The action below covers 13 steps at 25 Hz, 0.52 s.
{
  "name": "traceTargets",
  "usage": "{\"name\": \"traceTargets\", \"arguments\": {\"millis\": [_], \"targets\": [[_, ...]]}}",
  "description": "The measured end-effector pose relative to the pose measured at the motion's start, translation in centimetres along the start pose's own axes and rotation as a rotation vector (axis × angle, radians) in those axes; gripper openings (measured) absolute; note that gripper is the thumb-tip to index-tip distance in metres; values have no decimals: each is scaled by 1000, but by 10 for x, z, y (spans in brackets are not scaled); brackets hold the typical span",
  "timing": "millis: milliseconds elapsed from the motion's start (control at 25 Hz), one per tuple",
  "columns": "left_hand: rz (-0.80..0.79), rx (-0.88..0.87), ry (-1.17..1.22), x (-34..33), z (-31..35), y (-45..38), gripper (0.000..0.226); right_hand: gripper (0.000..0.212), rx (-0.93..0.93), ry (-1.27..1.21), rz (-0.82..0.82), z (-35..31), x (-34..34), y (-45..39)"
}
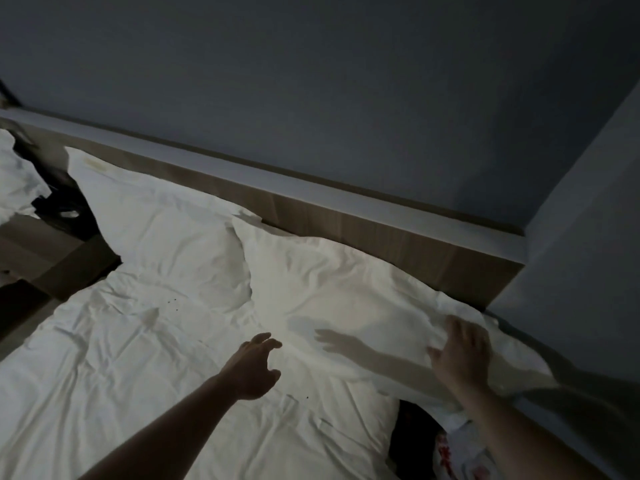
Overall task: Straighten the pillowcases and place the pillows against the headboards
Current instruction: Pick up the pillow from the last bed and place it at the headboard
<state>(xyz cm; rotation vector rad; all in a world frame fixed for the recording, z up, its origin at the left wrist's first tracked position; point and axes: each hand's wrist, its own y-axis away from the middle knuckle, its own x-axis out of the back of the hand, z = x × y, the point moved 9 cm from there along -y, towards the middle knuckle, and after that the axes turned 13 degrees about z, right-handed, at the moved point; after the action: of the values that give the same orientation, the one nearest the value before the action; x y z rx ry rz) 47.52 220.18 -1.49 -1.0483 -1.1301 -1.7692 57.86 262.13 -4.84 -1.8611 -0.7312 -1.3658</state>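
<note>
Two white pillows lie side by side along the wooden headboard (363, 226). The left pillow (156, 220) leans against it with a wrinkled case. The right pillow (346, 299) lies beside it, its case creased and its right end hanging past the mattress edge. My right hand (460, 351) rests on that right end, fingers spread over a bunched fold of the pillowcase. My left hand (254, 368) hovers with relaxed, slightly curled fingers just above the pillow's near edge and holds nothing.
A rumpled white sheet (121, 375) covers the bed. A dark nightstand gap (69, 237) and a second white bed (17, 178) lie to the left. A grey wall corner (571, 237) stands at the right, with a red-and-white bag (460, 452) below it.
</note>
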Motion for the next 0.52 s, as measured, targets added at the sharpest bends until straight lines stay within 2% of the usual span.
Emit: {"name": "traceTargets", "arguments": {"millis": [80,160,320,520], "targets": [[-7,4,19,-13,0,4,64,41,-45,69,-57,14,0,-17],[-10,-19,19,-24,7,6,61,21,14,38,-19,17,3,-36],[14,-74,20,-18,32,-9,60,14,201,-183,221,2,32,-57],[56,-117,8,-8,74,-57,69,19,156,-145,75,7,7,-42]]}}
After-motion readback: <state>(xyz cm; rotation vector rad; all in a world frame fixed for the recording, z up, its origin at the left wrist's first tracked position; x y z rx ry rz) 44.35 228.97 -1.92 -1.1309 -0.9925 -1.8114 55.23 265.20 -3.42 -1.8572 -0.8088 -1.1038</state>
